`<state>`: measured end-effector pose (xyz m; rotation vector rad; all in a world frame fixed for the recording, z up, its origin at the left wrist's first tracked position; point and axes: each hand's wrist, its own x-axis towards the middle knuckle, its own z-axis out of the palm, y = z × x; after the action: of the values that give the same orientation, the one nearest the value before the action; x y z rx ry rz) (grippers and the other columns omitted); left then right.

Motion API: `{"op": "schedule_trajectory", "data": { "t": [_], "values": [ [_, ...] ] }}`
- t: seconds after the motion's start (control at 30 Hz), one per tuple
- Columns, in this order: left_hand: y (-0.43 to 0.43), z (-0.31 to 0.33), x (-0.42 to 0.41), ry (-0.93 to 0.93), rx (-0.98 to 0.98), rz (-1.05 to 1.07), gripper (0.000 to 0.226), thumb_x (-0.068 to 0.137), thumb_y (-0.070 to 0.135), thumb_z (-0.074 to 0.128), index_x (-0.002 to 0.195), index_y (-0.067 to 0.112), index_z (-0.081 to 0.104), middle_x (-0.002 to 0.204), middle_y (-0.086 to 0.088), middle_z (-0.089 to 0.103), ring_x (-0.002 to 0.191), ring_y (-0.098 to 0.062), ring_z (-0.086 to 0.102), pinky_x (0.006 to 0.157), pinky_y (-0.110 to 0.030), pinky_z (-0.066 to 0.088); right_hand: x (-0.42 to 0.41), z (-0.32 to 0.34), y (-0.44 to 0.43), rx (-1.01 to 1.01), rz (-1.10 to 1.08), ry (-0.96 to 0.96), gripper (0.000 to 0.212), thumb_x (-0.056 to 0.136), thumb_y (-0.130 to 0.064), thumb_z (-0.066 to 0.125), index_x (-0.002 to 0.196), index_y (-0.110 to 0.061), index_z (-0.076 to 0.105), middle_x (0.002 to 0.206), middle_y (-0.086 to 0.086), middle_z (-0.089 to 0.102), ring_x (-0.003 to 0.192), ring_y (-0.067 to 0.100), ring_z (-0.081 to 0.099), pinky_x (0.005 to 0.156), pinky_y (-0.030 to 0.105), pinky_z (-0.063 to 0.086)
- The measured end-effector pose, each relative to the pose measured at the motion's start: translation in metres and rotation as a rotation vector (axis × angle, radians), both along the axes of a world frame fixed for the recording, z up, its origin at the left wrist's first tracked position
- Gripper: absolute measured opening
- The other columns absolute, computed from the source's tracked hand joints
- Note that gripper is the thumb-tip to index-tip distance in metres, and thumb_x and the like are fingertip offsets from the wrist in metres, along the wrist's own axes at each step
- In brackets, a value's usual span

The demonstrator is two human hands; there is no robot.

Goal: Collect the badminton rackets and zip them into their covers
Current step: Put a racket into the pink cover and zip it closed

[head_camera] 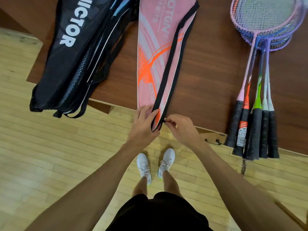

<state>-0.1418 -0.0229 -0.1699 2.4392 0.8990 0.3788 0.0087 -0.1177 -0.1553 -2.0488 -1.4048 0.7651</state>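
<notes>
A pink racket cover (pixel 155 52) with orange stripes and a black strap lies on the brown table, its narrow end hanging over the near edge. My left hand (pixel 144 125) grips that narrow end. My right hand (pixel 180 126) pinches the small zipper pull (pixel 165 121) at the cover's right edge. Several rackets (pixel 260 84) lie stacked at the right, heads far, black grips sticking over the table edge.
A stack of black Victor racket bags (pixel 78 57) lies at the left, overhanging the brown table (pixel 208 77). Wooden floor lies below, with my white shoes (pixel 155 164) close to the table edge.
</notes>
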Motion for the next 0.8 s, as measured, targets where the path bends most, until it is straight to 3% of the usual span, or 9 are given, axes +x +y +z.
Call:
{"op": "schedule_trajectory", "data": {
  "t": [0.1, 0.17, 0.23, 0.33, 0.47, 0.6, 0.8],
  "values": [
    [0.012, 0.009, -0.009, 0.038, -0.161, -0.088, 0.068, 0.069, 0.031, 0.081, 0.130, 0.014, 0.056, 0.143, -0.009, 0.040, 0.130, -0.021, 0.027, 0.110, -0.035, 0.033, -0.004, -0.002, -0.002, -0.034, -0.057, 0.003, 0.010, 0.090, -0.015, 0.060, 0.092, -0.010, 0.068, 0.086, 0.000, 0.068, 0.076, 0.012, 0.055, 0.072, 0.033, 0.049],
    [0.027, 0.012, -0.020, 0.099, -0.287, -0.235, 0.083, 0.062, 0.036, 0.086, 0.135, 0.019, 0.052, 0.149, -0.003, 0.029, 0.135, -0.016, 0.019, 0.115, -0.022, 0.016, -0.008, -0.001, -0.004, -0.036, -0.100, 0.003, 0.010, 0.090, -0.015, 0.061, 0.091, -0.008, 0.069, 0.088, 0.001, 0.070, 0.076, 0.012, 0.057, 0.072, 0.033, 0.049],
    [0.040, 0.014, -0.025, 0.147, -0.298, -0.368, 0.084, 0.062, 0.032, 0.086, 0.137, 0.022, 0.051, 0.152, -0.001, 0.024, 0.138, -0.012, 0.014, 0.112, -0.012, 0.004, -0.013, 0.004, -0.007, -0.067, -0.143, 0.001, 0.011, 0.089, -0.014, 0.060, 0.088, -0.008, 0.069, 0.086, 0.001, 0.070, 0.073, 0.011, 0.055, 0.071, 0.031, 0.046],
    [0.044, 0.013, -0.025, 0.144, -0.270, -0.408, 0.076, 0.065, 0.013, 0.084, 0.135, 0.021, 0.053, 0.152, -0.005, 0.028, 0.137, -0.013, 0.018, 0.112, -0.022, 0.016, -0.018, 0.007, -0.015, -0.124, -0.155, -0.002, 0.012, 0.089, -0.015, 0.060, 0.085, -0.009, 0.069, 0.078, 0.001, 0.068, 0.071, 0.014, 0.056, 0.067, 0.031, 0.044],
    [0.034, 0.009, -0.020, 0.117, -0.176, -0.376, 0.068, 0.073, 0.009, 0.077, 0.135, 0.021, 0.051, 0.151, -0.005, 0.031, 0.139, -0.023, 0.026, 0.107, -0.043, 0.040, -0.035, 0.004, -0.031, -0.138, -0.114, -0.048, 0.011, 0.087, -0.020, 0.061, 0.083, -0.015, 0.070, 0.076, -0.003, 0.069, 0.068, 0.014, 0.059, 0.063, 0.030, 0.048],
    [0.029, 0.008, -0.017, 0.118, -0.142, -0.370, 0.063, 0.076, 0.008, 0.074, 0.134, 0.018, 0.052, 0.151, -0.006, 0.032, 0.139, -0.025, 0.029, 0.106, -0.041, 0.042, -0.062, -0.004, -0.033, -0.077, -0.106, -0.033, 0.008, 0.083, -0.016, 0.064, 0.079, -0.011, 0.069, 0.072, 0.001, 0.068, 0.063, 0.018, 0.057, 0.060, 0.034, 0.048],
    [0.042, 0.006, -0.030, 0.097, -0.116, -0.371, 0.058, 0.074, 0.000, 0.072, 0.128, 0.011, 0.055, 0.147, -0.008, 0.036, 0.136, -0.025, 0.036, 0.105, -0.039, 0.043, -0.063, -0.002, -0.018, -0.165, -0.095, 0.036, 0.020, 0.091, -0.024, 0.060, 0.107, -0.019, 0.070, 0.100, -0.005, 0.072, 0.084, 0.016, 0.063, 0.076, 0.035, 0.051]
  ]
}}
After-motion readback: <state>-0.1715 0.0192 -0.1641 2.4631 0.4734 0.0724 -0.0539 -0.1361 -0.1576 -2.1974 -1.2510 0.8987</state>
